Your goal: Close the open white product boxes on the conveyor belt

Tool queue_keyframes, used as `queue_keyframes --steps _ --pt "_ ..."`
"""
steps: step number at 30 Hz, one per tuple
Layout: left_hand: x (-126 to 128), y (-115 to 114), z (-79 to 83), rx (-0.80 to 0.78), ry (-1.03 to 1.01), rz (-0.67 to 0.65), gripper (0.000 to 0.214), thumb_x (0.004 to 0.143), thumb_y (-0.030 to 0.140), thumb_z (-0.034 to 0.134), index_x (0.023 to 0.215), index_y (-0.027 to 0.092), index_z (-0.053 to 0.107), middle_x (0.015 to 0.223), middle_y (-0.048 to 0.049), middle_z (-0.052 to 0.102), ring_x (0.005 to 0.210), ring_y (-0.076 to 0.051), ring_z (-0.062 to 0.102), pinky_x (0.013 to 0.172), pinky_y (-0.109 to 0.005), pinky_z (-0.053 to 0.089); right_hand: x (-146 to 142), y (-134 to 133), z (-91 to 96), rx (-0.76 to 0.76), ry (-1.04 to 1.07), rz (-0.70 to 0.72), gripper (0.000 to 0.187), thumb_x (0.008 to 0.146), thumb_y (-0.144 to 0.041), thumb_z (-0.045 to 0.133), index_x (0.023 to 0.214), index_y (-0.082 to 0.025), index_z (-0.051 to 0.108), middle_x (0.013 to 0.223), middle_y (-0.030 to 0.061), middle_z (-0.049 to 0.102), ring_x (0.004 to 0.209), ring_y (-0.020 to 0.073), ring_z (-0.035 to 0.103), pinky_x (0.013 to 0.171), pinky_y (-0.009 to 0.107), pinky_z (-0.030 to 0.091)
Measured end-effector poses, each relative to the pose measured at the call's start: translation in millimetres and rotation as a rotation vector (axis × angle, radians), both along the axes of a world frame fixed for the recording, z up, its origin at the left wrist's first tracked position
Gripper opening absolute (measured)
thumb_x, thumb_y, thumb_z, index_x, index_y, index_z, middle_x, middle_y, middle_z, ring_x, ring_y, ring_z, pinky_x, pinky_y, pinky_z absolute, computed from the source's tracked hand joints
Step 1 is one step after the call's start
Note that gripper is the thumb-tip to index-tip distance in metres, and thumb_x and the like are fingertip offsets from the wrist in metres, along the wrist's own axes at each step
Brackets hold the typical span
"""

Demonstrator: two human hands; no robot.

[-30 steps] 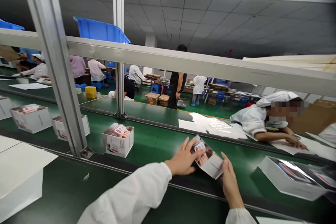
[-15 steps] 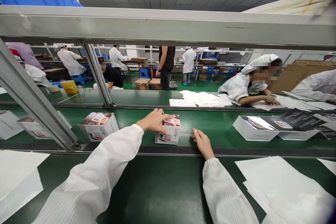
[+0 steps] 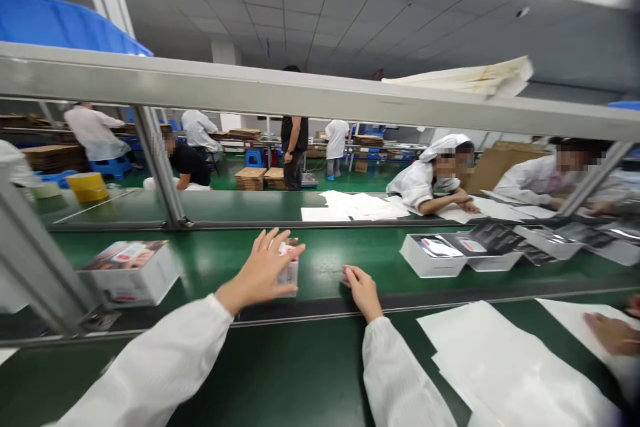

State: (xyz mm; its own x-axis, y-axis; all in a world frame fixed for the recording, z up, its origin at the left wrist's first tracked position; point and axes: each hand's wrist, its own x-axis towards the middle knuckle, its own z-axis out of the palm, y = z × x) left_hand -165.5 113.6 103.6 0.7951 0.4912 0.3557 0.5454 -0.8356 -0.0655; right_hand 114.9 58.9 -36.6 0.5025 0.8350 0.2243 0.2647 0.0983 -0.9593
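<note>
A small printed carton (image 3: 291,273) stands on the green conveyor belt, partly hidden behind my left hand (image 3: 263,268). That hand is open, fingers spread in front of the carton; whether it touches it I cannot tell. To the right, my right hand (image 3: 363,291) hovers low over the belt's near edge, its fingers curled in with nothing visible in them. A larger-looking printed carton (image 3: 133,273) sits on the belt to the left. Open white boxes (image 3: 434,260) with dark inserts and papers stand in a row on the right.
White sheets (image 3: 493,360) lie on the near green surface at right, with another person's hand (image 3: 607,332) beside them. A metal rail (image 3: 300,90) crosses above the belt, and slanted posts (image 3: 157,167) hold it. Across the belt, co-workers lean over papers (image 3: 357,205).
The view has tilted up and turned right. My left hand's fingers have lifted and spread from the carton's top. The right hand's fingers have curled in. The left carton appears farther left and nearer.
</note>
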Motion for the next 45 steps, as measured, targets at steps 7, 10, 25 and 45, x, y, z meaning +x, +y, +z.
queue_keyframes --steps 7,10,25,45 --pt "35.3 -79.1 -89.4 -0.361 0.011 -0.383 0.061 0.091 0.038 0.062 0.148 0.040 0.039 0.158 -0.0042 0.030 0.145 -0.037 0.025 0.115 -0.060 0.028 -2.8 -1.2 5.2 0.031 -0.057 -0.009 0.056 0.082 -0.066 0.050 0.099 -0.018 0.074 0.096 0.0101 0.075 0.079 0.0245 0.070 0.071 0.035 0.056" --pt "39.3 -83.5 -102.3 -0.467 0.048 -0.365 0.057 0.095 0.039 0.057 0.149 0.040 0.036 0.157 -0.0029 0.033 0.146 -0.035 0.024 0.115 -0.061 0.028 -2.9 -3.3 6.0 0.012 -0.072 0.011 0.052 0.084 -0.062 0.051 0.101 -0.018 0.074 0.096 0.0103 0.075 0.081 0.0250 0.070 0.072 0.036 0.056" --pt "37.5 -80.5 -103.5 -0.503 -0.007 -0.385 0.056 0.096 0.043 0.057 0.149 0.039 0.038 0.158 -0.0029 0.032 0.146 -0.036 0.023 0.115 -0.061 0.027 -3.2 -7.8 9.0 -0.037 -0.109 0.035 0.042 0.086 -0.052 0.050 0.100 -0.019 0.073 0.096 0.0091 0.075 0.082 0.0255 0.071 0.076 0.037 0.056" --pt "39.4 -80.4 -100.9 -0.516 0.027 -0.375 0.055 0.096 0.045 0.057 0.148 0.038 0.039 0.158 -0.0050 0.031 0.147 -0.037 0.021 0.115 -0.064 0.026 -3.5 -8.5 9.4 -0.052 -0.101 0.051 0.044 0.086 -0.053 0.049 0.102 -0.018 0.071 0.098 0.0094 0.074 0.081 0.0238 0.071 0.077 0.036 0.055"
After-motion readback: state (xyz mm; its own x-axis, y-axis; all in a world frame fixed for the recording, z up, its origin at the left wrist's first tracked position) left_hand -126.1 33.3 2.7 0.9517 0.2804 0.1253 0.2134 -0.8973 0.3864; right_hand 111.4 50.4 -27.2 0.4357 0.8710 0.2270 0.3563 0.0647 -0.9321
